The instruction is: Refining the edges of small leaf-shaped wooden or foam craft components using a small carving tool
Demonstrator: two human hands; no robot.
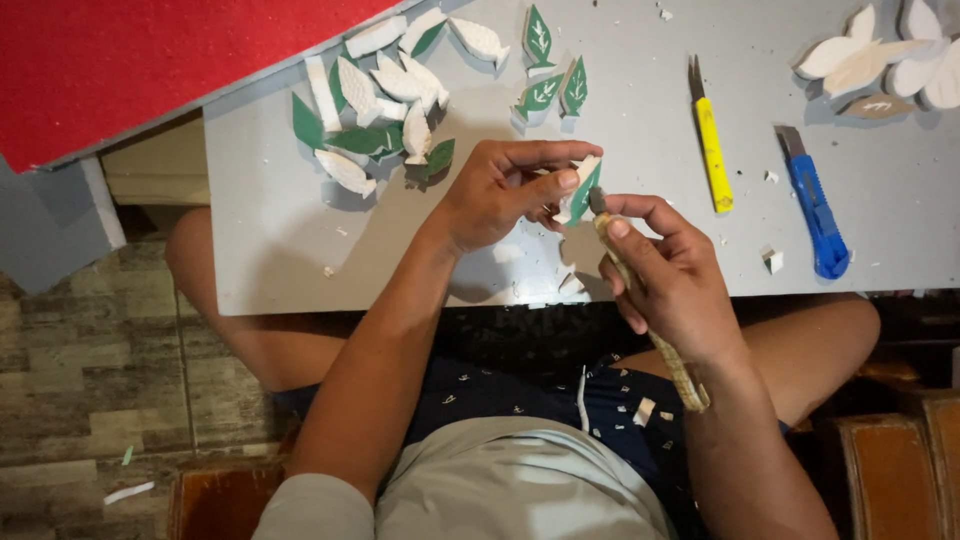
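The left hand (500, 195) pinches a light, probably brittle foam leaf (580, 190) by its edges, while the right hand (665, 275) is clamped on a wrapped-handle knife (645, 300).

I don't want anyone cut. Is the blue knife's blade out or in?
Out, it seems. The blue knife lies on the grey table with a short grey tip showing at its far end. No hand touches it.

Left hand (495, 195) pinches a foam leaf (580, 190); right hand (670, 275) grips a knife (640, 300).
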